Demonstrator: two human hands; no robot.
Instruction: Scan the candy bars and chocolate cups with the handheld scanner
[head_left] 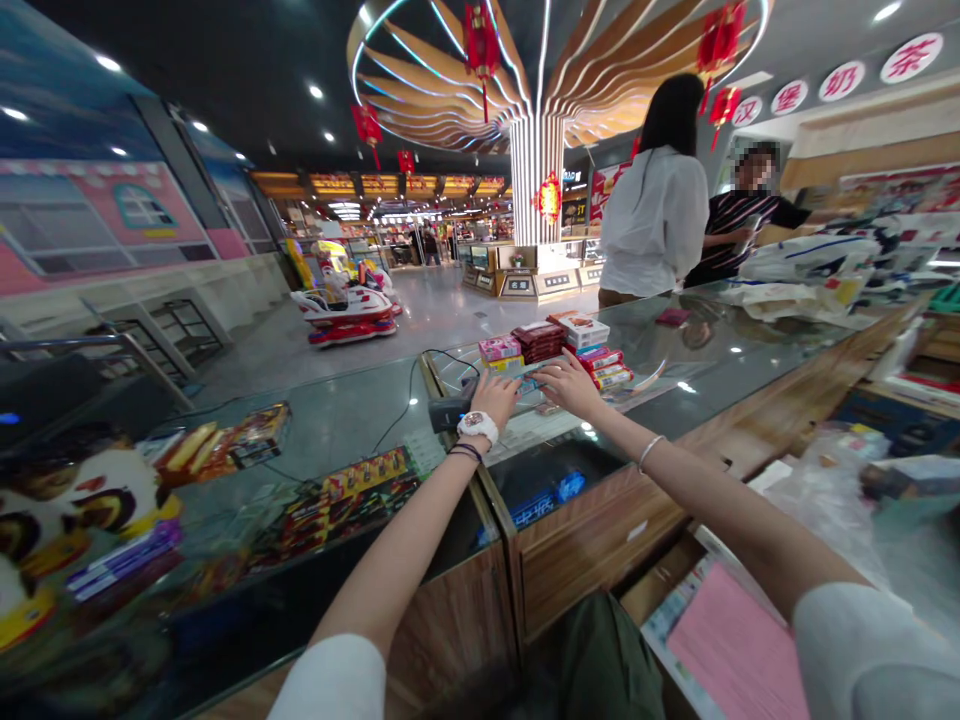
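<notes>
Both my hands reach out over the glass counter. My left hand (pixel 495 396), with a white watch at the wrist, has its fingers bent at one end of a small blue packet (pixel 529 383). The fingers of my right hand (pixel 568 386) are at the packet's other end; its print is too small to read. Just beyond them stand a pink box (pixel 500 348), a stack of dark red packets (pixel 540 341) and white boxes (pixel 581 329). Red wrapped packets (pixel 602 366) lie right of my right hand. A black device (pixel 448 412) sits beside my left wrist, partly hidden.
Boxed goods (pixel 367 475) show in the glass counter on the left, near panda figures (pixel 97 490). Below my right arm is an open drawer with a pink sheet (pixel 739 640). Two people stand beyond the counter, one in a white shirt (pixel 652 220). Plastic bags (pixel 832 490) lie at right.
</notes>
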